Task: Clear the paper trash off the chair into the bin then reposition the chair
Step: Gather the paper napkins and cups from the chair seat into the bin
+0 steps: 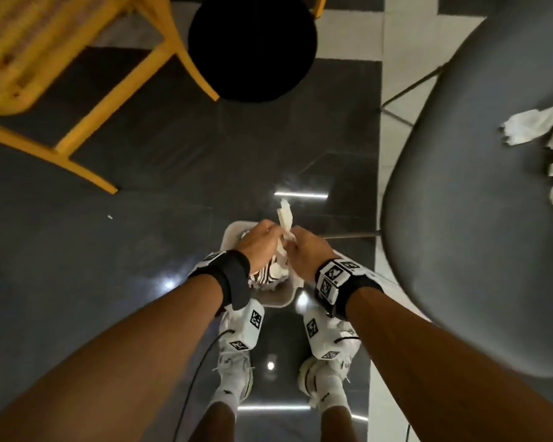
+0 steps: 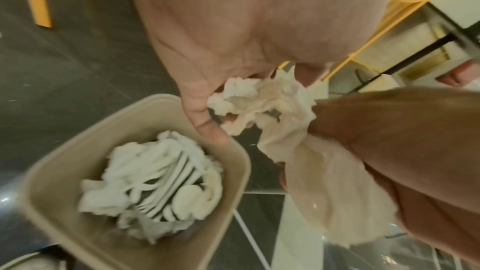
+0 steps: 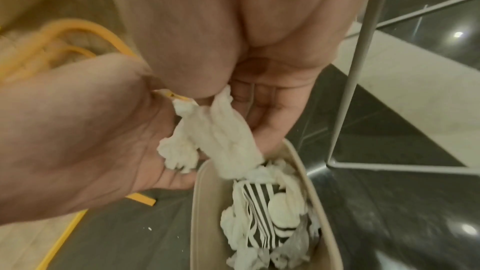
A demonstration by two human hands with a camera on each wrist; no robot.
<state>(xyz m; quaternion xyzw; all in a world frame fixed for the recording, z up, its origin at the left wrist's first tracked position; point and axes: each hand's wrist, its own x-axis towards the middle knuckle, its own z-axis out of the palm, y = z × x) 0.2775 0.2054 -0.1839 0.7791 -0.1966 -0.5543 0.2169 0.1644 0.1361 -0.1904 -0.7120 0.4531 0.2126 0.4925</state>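
Note:
Both my hands meet over a beige bin (image 1: 280, 302) on the floor between my feet. My left hand (image 1: 268, 232) and right hand (image 1: 297, 240) pinch one crumpled white paper wad (image 1: 284, 215) between them. In the left wrist view the paper wad (image 2: 259, 98) hangs beside the bin's rim (image 2: 59, 167). The right wrist view shows the paper wad (image 3: 221, 137) dangling just over the bin (image 3: 200, 213), which holds white and striped paper trash (image 3: 262, 219). At the right stands the grey chair (image 1: 476, 202), with more white paper (image 1: 524, 127) on its seat.
A yellow wooden chair (image 1: 77, 100) stands at the upper left and a black round shape (image 1: 253, 46) at the top. The grey chair's thin metal legs (image 3: 358, 48) stand close to the bin's right. My white shoes (image 1: 233, 374) are right behind the bin. The floor is dark and glossy.

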